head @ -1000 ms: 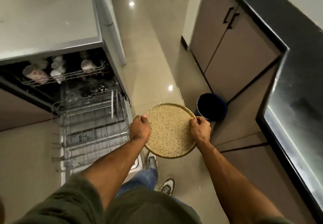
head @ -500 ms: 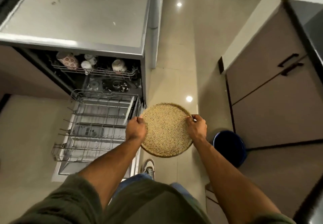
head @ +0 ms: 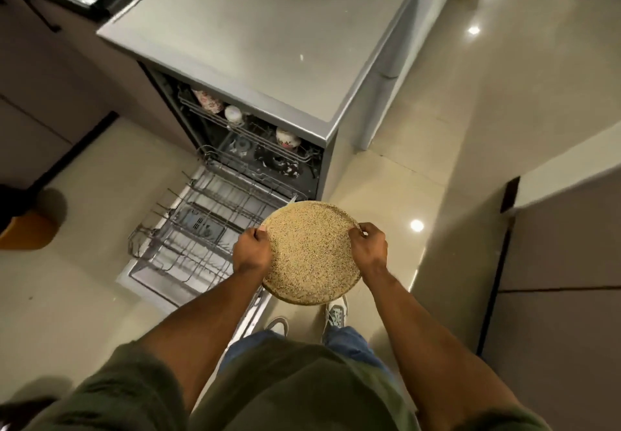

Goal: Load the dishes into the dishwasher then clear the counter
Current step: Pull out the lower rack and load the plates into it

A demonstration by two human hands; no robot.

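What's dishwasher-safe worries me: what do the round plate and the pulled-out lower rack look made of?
The plate is speckled tan with a dull, grainy surface and a darker rim. It is probably glazed stoneware, though melamine cannot be ruled out. The rack is thin grey wire in a grid with upright prongs, likely coated steel; the coating itself is too small to tell.

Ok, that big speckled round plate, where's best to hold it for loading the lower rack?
Grip the plate by its raised rim at opposite sides: left hand on the left edge, right hand on the right, as now. It is wide and flat, so a one-edge grip would likely let it tip.
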